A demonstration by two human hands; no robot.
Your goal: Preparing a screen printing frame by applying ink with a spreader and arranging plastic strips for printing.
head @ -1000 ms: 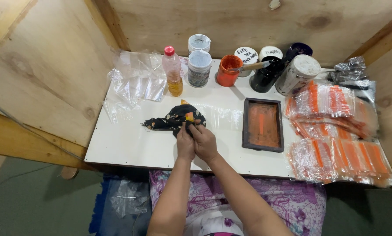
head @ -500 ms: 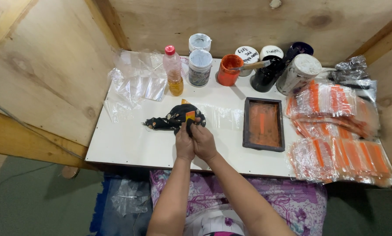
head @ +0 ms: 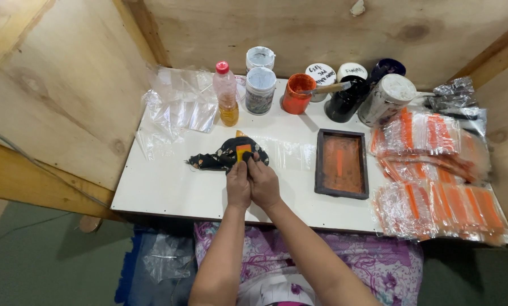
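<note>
Just left of the dark rectangular tray point(head: 341, 164), a small orange piece point(head: 243, 153) is pinched against a dark patterned cloth point(head: 223, 157) by the left hand point(head: 238, 186) and the right hand point(head: 263, 182), fingers curled tight on both. Behind the tray, an orange paint pot point(head: 296, 93) is seen; to its right, bagged orange pieces point(head: 435, 170) are stacked.

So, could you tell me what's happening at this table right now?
A seated person has both hands together at the near middle of the white table. The left hand and right hand hold a small orange piece against a dark patterned cloth. To the right lies a dark tray with orange inside, then stacked clear bags of orange pieces. Paint pots and a bottle line the back.
</note>
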